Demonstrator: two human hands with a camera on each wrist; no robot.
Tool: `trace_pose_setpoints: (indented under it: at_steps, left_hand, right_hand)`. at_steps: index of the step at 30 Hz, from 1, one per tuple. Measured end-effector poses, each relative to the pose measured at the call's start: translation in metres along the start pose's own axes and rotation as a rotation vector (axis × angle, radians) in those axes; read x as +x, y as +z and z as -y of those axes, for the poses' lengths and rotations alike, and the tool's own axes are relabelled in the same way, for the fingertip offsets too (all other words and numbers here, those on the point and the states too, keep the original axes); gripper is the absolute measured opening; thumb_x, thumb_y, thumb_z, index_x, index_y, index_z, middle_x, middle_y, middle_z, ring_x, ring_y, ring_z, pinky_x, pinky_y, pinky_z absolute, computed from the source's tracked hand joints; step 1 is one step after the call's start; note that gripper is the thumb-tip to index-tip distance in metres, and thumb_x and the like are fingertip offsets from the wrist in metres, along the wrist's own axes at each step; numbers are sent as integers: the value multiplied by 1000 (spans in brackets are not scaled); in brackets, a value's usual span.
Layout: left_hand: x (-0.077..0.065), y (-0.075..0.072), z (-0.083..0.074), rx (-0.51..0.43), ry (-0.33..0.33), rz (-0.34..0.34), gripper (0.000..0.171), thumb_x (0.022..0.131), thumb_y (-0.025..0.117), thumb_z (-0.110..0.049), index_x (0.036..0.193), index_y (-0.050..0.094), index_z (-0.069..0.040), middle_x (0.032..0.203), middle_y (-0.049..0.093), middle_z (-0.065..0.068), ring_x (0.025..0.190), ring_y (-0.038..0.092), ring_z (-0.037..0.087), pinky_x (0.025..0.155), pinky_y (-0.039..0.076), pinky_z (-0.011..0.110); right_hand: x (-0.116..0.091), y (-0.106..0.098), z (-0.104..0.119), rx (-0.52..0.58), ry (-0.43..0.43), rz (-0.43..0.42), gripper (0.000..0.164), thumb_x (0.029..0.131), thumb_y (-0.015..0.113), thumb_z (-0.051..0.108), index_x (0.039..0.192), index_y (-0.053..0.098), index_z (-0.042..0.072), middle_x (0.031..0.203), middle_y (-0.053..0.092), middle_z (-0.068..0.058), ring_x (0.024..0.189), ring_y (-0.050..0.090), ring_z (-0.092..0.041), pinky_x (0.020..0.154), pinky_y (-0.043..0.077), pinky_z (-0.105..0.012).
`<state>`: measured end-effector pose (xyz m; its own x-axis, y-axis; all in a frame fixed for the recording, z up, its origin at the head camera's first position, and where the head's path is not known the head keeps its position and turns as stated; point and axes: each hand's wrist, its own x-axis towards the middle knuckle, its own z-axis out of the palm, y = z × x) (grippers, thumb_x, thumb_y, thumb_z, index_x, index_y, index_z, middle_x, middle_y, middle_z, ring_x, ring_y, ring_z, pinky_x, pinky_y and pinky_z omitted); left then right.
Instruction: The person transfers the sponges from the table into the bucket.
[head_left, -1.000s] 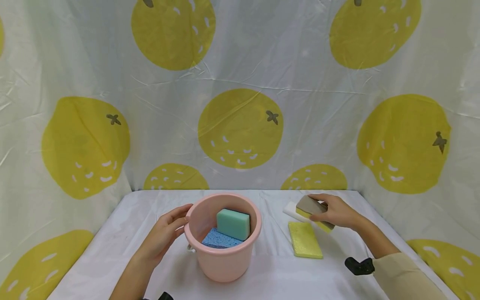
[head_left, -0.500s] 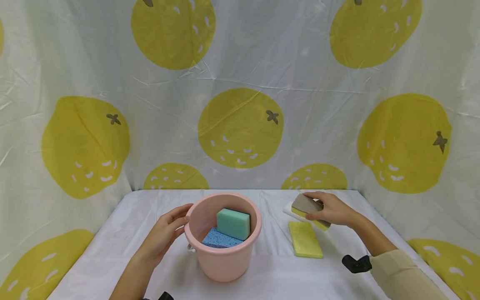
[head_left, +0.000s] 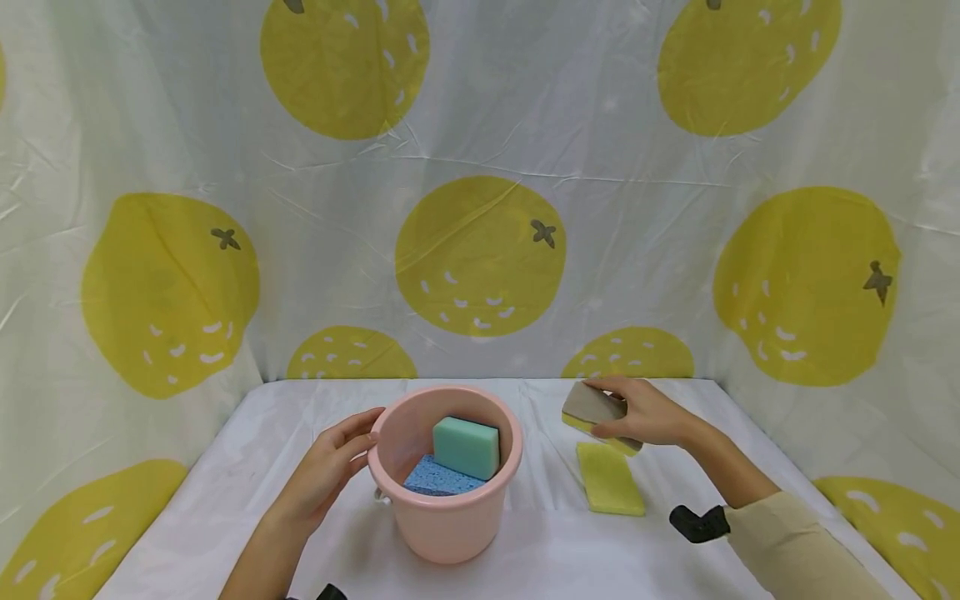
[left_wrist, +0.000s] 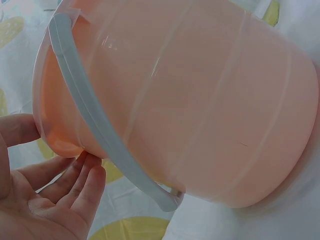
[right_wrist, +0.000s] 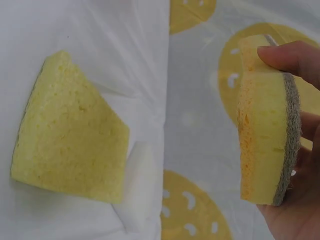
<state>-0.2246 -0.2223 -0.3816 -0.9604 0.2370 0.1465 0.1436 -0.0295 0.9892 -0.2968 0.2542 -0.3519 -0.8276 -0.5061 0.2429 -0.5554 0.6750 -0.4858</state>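
Note:
My left hand (head_left: 326, 471) holds the rim of a pink bucket (head_left: 450, 533) at its left side, thumb and fingers at the lip. Inside the upright bucket, a teal sponge (head_left: 461, 447) leans over a speckled blue sponge (head_left: 438, 477). A yellow scrub sponge with a grey scouring side (head_left: 588, 404) is gripped between thumb and fingers of my right hand (head_left: 656, 414), raised over the table with its grey side up. Below it lies a flat yellow sponge (head_left: 611, 482). A white block (right_wrist: 137, 185) beside that sponge shows in the right wrist view; the held sponge covers it in the head view.
The bucket's pale handle (left_wrist: 100, 125) hangs down its side. A white cloth (head_left: 547, 550) covers the table. Behind and on both sides hangs a white curtain (head_left: 480, 108) printed with large yellow lemons.
My right hand has moved left with the scrub sponge, toward the bucket, and slightly up in the head view. My left hand and the bucket have stayed put.

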Motion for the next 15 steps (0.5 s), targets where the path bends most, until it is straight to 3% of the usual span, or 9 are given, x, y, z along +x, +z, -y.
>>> trace_pose_setpoints:
  at_steps: [15]
  left_hand:
    - [0,1,-1,9,-6,-7,53,106,58,-15,153,43,4,156,45,18,141,44,28,104,46,27]
  right_hand:
    - [22,-6,44,26,-83,36,76,87,81,35,149,53,1,117,64,-4,90,60,-20,71,52,-38]
